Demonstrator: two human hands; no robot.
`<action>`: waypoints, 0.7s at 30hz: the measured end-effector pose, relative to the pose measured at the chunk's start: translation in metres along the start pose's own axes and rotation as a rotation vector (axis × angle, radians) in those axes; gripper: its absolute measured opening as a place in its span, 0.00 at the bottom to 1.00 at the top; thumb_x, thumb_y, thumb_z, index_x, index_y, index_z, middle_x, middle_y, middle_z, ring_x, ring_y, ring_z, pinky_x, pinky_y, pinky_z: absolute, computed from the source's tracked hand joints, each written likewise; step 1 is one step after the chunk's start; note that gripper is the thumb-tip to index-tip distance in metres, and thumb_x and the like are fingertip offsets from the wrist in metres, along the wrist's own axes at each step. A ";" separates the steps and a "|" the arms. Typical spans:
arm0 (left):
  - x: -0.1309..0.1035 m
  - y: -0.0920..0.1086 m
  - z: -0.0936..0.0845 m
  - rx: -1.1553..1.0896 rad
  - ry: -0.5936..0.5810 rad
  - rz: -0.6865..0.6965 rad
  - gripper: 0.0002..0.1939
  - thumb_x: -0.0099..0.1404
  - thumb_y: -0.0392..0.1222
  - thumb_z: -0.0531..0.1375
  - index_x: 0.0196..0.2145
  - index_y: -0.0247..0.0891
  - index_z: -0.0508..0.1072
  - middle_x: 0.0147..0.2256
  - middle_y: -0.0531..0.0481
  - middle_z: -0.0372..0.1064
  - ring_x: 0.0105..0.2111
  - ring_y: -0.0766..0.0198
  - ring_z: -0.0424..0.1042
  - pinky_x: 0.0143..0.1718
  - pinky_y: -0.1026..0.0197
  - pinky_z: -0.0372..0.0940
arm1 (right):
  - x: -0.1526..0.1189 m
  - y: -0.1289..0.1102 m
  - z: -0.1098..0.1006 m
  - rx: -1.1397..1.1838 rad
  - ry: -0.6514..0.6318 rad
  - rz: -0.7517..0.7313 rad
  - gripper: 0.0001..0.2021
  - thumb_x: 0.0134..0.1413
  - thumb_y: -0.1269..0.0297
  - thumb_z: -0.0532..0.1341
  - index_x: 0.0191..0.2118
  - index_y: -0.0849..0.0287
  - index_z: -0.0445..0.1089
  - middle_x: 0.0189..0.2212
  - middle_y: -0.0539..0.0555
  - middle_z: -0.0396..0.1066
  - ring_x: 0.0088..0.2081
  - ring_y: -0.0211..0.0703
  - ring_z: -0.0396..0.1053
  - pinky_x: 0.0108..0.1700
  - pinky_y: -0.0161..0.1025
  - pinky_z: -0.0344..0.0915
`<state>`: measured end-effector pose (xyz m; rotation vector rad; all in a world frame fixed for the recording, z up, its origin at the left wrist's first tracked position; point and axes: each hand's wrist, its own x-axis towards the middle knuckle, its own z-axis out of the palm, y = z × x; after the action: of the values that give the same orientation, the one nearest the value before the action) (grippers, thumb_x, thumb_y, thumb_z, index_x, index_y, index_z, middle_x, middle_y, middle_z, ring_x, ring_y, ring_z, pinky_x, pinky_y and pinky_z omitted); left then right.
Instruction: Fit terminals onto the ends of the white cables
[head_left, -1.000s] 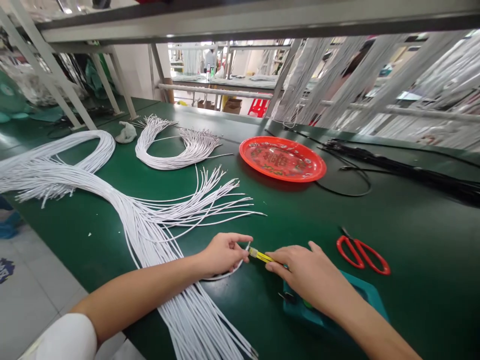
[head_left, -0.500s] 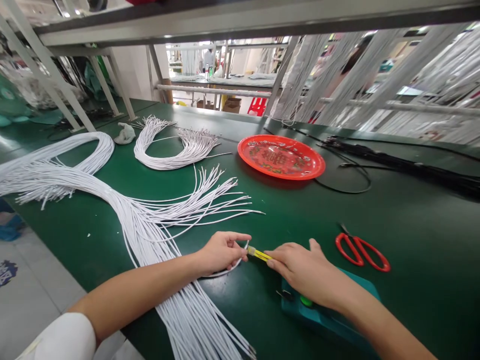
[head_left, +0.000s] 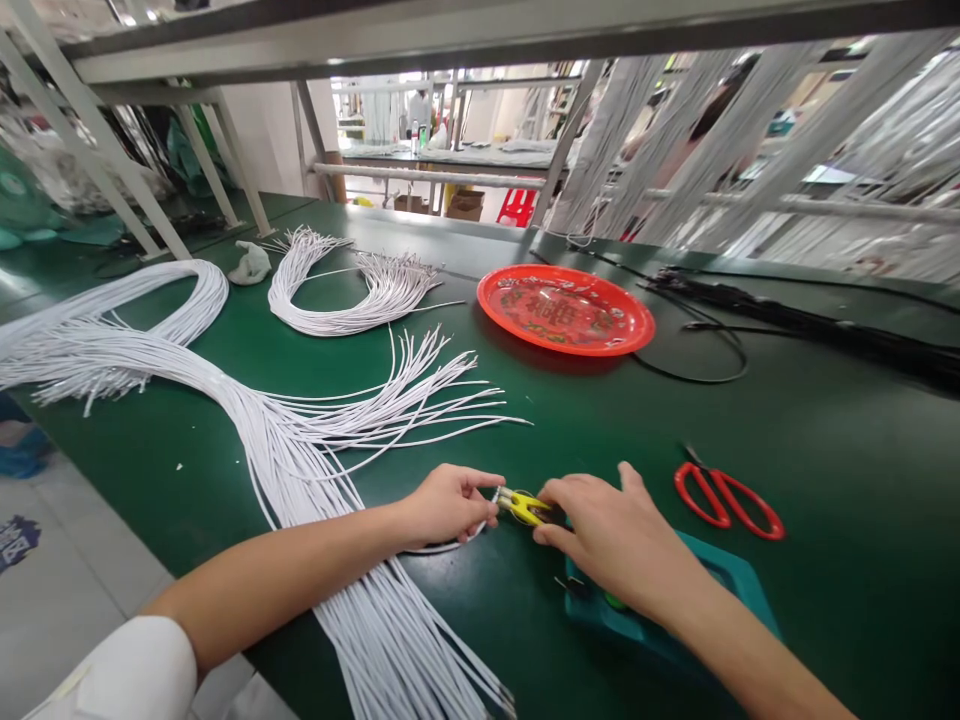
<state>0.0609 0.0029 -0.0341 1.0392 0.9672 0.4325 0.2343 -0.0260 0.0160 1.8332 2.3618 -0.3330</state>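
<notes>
Yellow tool has shifted, showing wider; your right grip holds it, your left grip pinches a white wire.

Left hand: white cable between fingertips. Right hand: yellow tool in fingers, tip at left fingertips. Red tray beyond fingers; scissors right of fingers.

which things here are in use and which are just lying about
In use:
yellow tool, in the right hand
white wire, in the left hand
probably the white bundle

Apparently lying about:
red tray
scissors
black cables
</notes>
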 end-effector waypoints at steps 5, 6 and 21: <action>-0.001 0.001 0.000 0.015 0.035 0.038 0.24 0.52 0.28 0.54 0.49 0.27 0.65 0.18 0.57 0.64 0.10 0.79 0.53 0.12 0.72 0.49 | -0.003 0.011 0.007 0.097 -0.024 0.047 0.21 0.42 0.52 0.58 0.42 0.56 0.68 0.39 0.58 0.71 0.45 0.54 0.64 0.52 0.65 0.41; -0.001 0.001 0.000 0.012 0.040 0.041 0.24 0.51 0.27 0.54 0.49 0.28 0.65 0.19 0.57 0.64 0.10 0.79 0.53 0.12 0.72 0.49 | -0.003 0.013 0.009 0.101 -0.022 0.054 0.23 0.41 0.49 0.58 0.43 0.57 0.68 0.40 0.59 0.71 0.45 0.54 0.64 0.52 0.64 0.41; -0.012 0.021 -0.013 0.008 0.127 0.173 0.25 0.55 0.35 0.56 0.52 0.34 0.63 0.25 0.54 0.64 0.13 0.78 0.56 0.11 0.73 0.52 | -0.005 0.011 0.002 0.390 0.142 0.229 0.25 0.47 0.41 0.48 0.41 0.51 0.70 0.39 0.50 0.73 0.45 0.49 0.67 0.53 0.49 0.53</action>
<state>0.0460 0.0111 -0.0126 1.1173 0.9957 0.6450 0.2465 -0.0283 0.0142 2.3455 2.2622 -0.6978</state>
